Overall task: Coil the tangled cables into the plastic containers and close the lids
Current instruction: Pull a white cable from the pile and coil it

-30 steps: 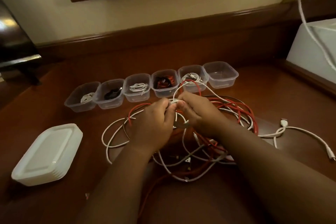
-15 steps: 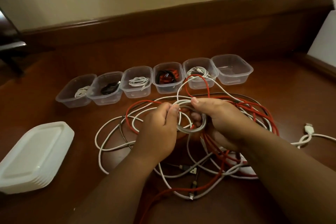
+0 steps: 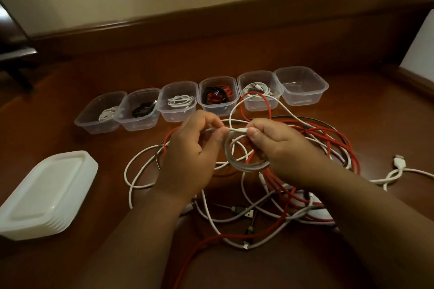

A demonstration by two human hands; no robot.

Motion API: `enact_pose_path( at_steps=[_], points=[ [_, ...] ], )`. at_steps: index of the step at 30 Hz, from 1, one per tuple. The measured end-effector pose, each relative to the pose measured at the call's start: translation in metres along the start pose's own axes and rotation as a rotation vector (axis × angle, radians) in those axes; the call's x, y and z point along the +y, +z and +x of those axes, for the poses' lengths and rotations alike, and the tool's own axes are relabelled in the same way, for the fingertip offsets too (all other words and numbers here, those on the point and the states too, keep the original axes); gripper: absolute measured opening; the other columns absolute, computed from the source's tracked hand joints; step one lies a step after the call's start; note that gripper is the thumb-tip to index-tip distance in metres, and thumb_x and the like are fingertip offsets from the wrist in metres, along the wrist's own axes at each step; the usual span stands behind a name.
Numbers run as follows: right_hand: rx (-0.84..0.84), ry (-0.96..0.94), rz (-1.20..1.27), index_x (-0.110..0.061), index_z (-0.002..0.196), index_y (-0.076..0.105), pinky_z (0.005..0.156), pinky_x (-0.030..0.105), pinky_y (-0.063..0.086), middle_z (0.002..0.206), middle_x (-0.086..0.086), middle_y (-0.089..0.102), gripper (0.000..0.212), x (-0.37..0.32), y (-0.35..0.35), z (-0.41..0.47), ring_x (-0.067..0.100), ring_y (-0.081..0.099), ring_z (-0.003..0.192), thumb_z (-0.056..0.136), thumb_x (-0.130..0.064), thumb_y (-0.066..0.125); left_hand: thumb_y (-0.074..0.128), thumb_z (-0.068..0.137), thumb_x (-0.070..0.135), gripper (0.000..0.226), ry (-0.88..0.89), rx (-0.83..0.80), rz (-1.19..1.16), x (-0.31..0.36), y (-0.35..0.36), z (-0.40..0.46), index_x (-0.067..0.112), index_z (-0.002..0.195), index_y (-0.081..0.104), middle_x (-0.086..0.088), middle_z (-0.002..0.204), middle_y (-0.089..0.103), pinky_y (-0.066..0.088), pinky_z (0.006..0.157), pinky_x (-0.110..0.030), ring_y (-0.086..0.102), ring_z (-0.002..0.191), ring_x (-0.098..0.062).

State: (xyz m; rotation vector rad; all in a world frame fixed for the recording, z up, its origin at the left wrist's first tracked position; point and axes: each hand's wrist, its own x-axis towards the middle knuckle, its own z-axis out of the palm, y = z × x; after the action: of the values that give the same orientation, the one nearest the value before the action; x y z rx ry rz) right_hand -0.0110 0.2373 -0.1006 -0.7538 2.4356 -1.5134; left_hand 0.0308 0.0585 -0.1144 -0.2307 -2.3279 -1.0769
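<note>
The right hand (image 3: 279, 148) pinches a small white coil (image 3: 244, 162) above the cable pile (image 3: 293, 185) on the table (image 3: 352, 105), keeping its loops together. The left hand's (image 3: 190, 157) fingers grip the loose strand, feeding it taut. The empty box (image 3: 301, 87) (rightmost in the row) likely awaits it; lids (image 3: 44, 192) sit stacked left.

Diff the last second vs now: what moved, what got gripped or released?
Both hands rose off the tangle with the white cable. Its coil grew from a small bunch to a full loop hanging under the right hand; the left hand keeps its pinch, feeding cable in. Nothing released. Six containers, lid stack and the loose tangle unchanged.
</note>
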Motion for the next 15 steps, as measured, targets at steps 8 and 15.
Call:
enact_pose_path(
  at_steps=[8,15],
  points=[
    [-0.006,-0.039,0.346,-0.019,0.085,0.063,0.066,0.033,0.040,0.076,0.005,0.052,0.032,0.003,0.001,-0.002,0.018,0.046,0.069,0.105,-0.026,0.039,0.069,0.089,0.030,0.011,-0.137,0.189,-0.079,0.010,0.009,-0.002,0.025,0.096,0.075,0.010,0.091,0.068,0.050,0.070,-0.011,0.065,0.087,-0.003],
    [0.109,-0.126,0.561,-0.019,0.083,0.062,0.064,0.028,0.046,0.070,-0.005,0.056,0.027,0.001,0.006,-0.002,0.014,0.051,0.068,0.095,-0.037,0.046,0.053,0.096,0.045,0.031,-0.083,0.048,-0.156,0.023,0.011,-0.010,0.024,0.111,0.071,0.007,0.105,0.057,0.049,0.076,-0.016,0.060,0.098,-0.011]
  ],
)
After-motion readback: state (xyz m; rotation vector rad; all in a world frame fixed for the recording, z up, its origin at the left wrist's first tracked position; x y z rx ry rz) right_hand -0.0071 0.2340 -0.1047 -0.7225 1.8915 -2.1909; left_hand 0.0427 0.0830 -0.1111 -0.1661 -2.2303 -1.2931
